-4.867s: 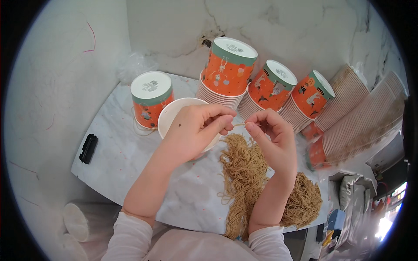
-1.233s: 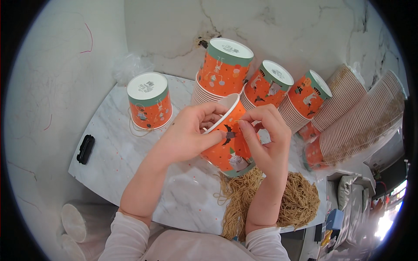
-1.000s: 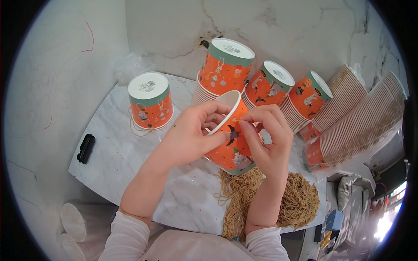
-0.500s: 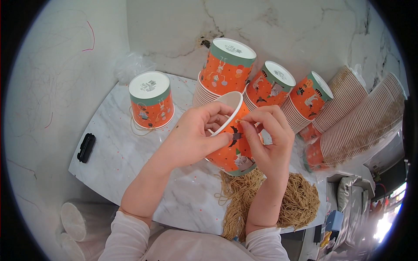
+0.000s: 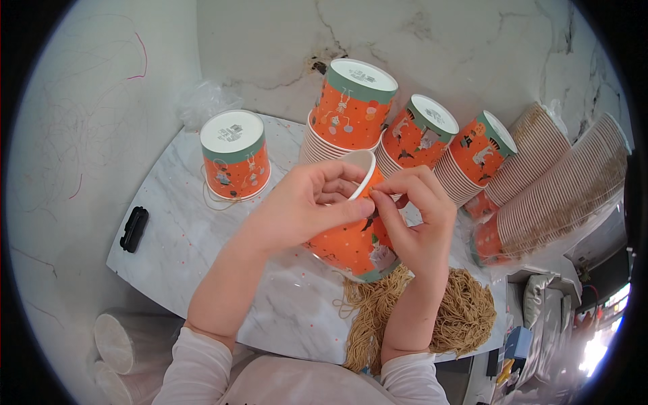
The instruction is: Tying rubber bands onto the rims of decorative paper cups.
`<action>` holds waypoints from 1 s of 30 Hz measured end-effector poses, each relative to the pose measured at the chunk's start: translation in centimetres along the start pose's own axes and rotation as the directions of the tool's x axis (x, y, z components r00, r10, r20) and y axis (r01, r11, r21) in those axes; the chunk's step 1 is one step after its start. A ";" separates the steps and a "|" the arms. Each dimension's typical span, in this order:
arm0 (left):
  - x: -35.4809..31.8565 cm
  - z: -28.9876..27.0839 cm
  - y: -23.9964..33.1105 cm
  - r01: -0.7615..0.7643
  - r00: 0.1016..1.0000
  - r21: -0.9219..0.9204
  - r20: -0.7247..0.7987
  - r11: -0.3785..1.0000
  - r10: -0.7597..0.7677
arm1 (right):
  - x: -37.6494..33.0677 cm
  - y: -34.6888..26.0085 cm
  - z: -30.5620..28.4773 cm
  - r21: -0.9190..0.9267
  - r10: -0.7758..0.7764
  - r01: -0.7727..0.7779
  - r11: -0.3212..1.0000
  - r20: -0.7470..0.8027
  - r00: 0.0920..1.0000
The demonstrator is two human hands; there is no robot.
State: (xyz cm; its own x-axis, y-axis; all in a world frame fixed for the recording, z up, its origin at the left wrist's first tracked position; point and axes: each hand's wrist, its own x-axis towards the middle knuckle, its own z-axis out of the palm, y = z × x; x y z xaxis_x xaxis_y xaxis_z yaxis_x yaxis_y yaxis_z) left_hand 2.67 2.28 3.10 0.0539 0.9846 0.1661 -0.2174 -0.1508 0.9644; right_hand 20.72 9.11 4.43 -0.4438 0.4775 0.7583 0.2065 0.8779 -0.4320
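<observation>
An orange paper cup with a green band and a bat print is held tilted above the table, its white rim toward the upper right. My left hand grips it by the wall, fingers inside the mouth and thumb pressed on the outside. Against the outer wall just below the rim, my right hand is closed in a pinch, close to the left thumb. Whatever lies between those fingertips is too small to make out. Below the cup, a bundle of tan cord lies on the table, partly behind my right forearm.
One upside-down orange cup with a cord loop stands at left on the marbled table. Behind are stacks of upturned cups; bagged stacks lean at right. A black clip-like object lies near the left edge.
The held cup has turned and its base has swung slightly down. My left thumb has slid toward the right fingertips and now covers much of the bat print.
</observation>
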 end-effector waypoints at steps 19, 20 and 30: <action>1.6 -1.0 -2.5 -0.039 0.997 0.188 -0.055 0.981 0.051 | -0.6 1.1 -0.2 0.164 0.090 -0.106 0.981 0.107 0.990; 1.5 -0.8 -2.5 -0.039 0.997 0.187 -0.054 0.982 0.050 | -0.7 1.4 -0.2 0.154 0.116 -0.137 0.979 0.139 0.984; 1.2 0.0 -2.7 -0.149 0.852 0.929 -0.055 0.340 0.521 | -0.5 3.2 1.2 -0.096 0.197 -0.176 0.980 0.304 0.932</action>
State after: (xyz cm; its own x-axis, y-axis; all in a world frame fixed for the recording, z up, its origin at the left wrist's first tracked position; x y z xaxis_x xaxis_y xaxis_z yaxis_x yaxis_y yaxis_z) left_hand 3.34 3.88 0.71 -0.1206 0.7647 0.6330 0.8233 -0.2793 0.4941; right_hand 20.58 11.62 2.09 -0.6381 0.6073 0.4734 0.3637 0.7796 -0.5099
